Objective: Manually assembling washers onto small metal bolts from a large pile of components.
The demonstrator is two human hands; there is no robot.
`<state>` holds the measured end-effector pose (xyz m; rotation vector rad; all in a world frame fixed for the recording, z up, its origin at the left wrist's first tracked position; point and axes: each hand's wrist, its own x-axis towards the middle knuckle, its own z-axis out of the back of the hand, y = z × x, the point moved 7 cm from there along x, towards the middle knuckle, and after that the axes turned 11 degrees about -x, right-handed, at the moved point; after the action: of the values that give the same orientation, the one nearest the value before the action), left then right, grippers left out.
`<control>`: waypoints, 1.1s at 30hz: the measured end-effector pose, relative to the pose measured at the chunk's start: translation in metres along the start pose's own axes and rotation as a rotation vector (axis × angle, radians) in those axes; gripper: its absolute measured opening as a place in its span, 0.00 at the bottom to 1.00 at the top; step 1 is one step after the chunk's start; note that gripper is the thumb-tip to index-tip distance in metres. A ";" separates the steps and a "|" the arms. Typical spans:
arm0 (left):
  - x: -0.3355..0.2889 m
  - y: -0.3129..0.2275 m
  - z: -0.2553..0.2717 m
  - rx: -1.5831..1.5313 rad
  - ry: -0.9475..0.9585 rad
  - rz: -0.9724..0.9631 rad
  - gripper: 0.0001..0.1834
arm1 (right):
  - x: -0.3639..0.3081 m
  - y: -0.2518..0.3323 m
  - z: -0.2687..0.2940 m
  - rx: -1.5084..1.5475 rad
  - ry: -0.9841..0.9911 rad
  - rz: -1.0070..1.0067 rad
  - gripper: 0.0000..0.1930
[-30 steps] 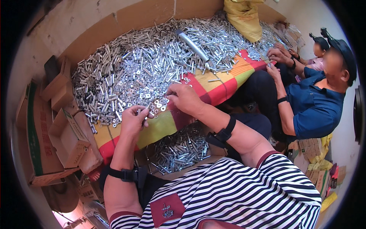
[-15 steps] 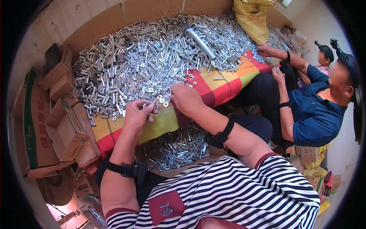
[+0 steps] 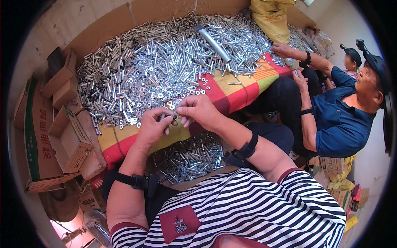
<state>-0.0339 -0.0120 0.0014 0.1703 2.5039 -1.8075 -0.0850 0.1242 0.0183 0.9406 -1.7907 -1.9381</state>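
Note:
In the middle, my left hand (image 3: 154, 127) is closed, thumb against fingers, on a small metal bolt (image 3: 161, 117) that its fingers mostly hide. Fingertip to fingertip with it, my right hand (image 3: 202, 111) pinches what looks like a small metal washer (image 3: 175, 111). Both hands are over the near edge of a checked cloth (image 3: 182, 128). Just beyond them lie loose washers and nuts (image 3: 155, 93), part of a large heap of metal bolts and sleeves (image 3: 165, 49).
Below the cloth edge stands a carton of bolts (image 3: 192, 159). Empty-looking cardboard boxes (image 3: 66, 140) stand at left. A metal tube (image 3: 214, 44) lies on the heap, near a yellow sack (image 3: 271, 20). At right a co-worker in a blue shirt (image 3: 343, 120) reaches into the heap.
My right hand has drawn back from the loose washers toward me and now meets my left hand's fingertips. The left hand has shifted only slightly.

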 end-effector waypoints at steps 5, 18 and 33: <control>-0.003 -0.004 0.009 -0.124 -0.049 -0.031 0.05 | 0.021 -0.001 -0.006 0.175 0.065 -0.021 0.08; 0.003 0.005 0.023 -0.132 -0.301 0.107 0.04 | 0.023 0.043 0.004 -1.180 -0.445 0.591 0.06; -0.004 0.009 0.002 -0.353 -0.049 0.302 0.05 | -0.008 0.042 -0.007 -0.494 -0.243 0.593 0.08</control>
<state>-0.0287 -0.0114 -0.0067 0.4516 2.5439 -1.2269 -0.0824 0.1185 0.0614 0.0027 -1.3701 -1.9834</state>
